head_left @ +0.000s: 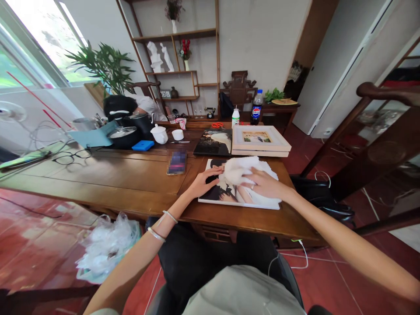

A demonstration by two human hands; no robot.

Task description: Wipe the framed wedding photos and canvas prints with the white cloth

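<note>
You sit at a wooden table [138, 175], both forearms reaching in over its near edge. A photo panel [226, 197], white-edged, lies flat near the table's right end, squarely in front of you. Left hand [207, 181]: fingers extended and slightly parted, laid on the panel's left part, fingertips by the edge of a bunched white cloth [236, 168]; nothing in its grasp. Two bangles [156, 235] at that wrist. Right hand [262, 183]: fingers spread, resting over the cloth on the panel; you cannot tell whether it grips the fabric.

Just beyond the panel: a dark photo print [208, 141] on the left, a pale box [278, 139] touching or close beside it. Orange-handled scissors [217, 125] behind the print; Pepsi bottle [257, 109] behind the box. Smartphone [177, 162] left of the panel, white teapot [159, 134] farther back.
</note>
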